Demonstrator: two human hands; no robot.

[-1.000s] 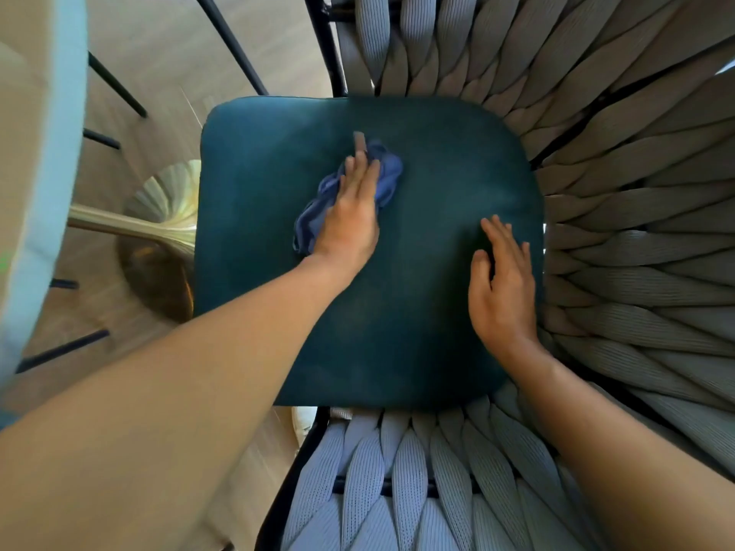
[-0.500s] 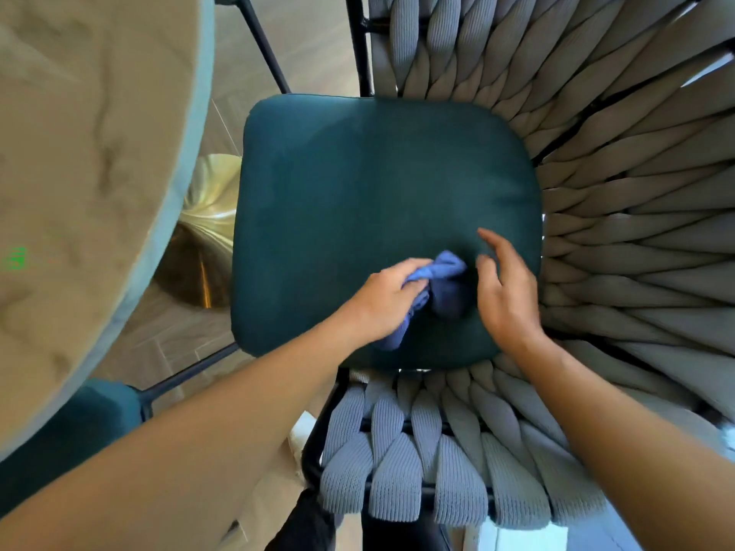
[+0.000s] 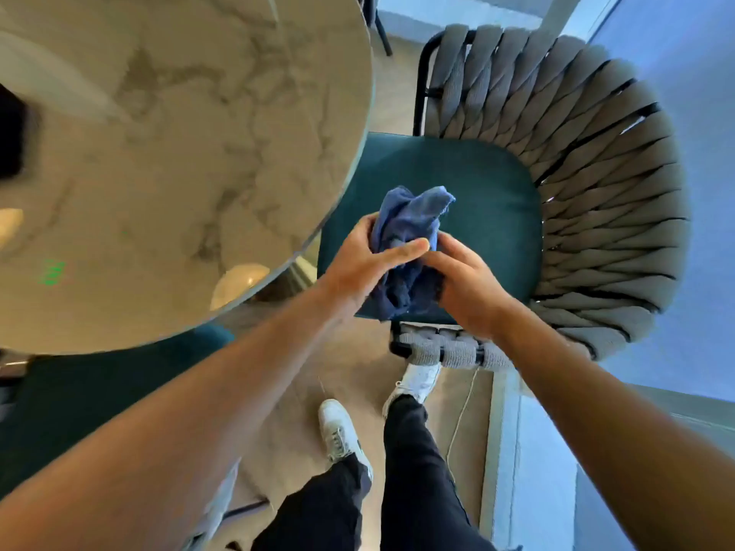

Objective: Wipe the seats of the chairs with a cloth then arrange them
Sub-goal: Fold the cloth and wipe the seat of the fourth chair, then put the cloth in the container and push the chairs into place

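A crumpled blue cloth [image 3: 409, 240] is bunched between both my hands, lifted above the front of the teal seat cushion [image 3: 489, 208]. My left hand [image 3: 366, 264] grips its left side with the fingers stretched across it. Closed on its right side is my right hand [image 3: 465, 284]. The chair has a curved backrest of woven grey straps [image 3: 588, 184] on a black frame. A second teal seat [image 3: 79, 395] shows at the lower left, partly under the table.
A round marble table top [image 3: 167, 153] fills the upper left, its edge overlapping the chair seat. My legs in black trousers and white shoes [image 3: 342, 431] stand on the wooden floor below. A pale wall runs along the right.
My left hand drew the cloth across the seat to the front edge, then both hands lifted it off the cushion. The view has pulled back, showing the table and my feet.
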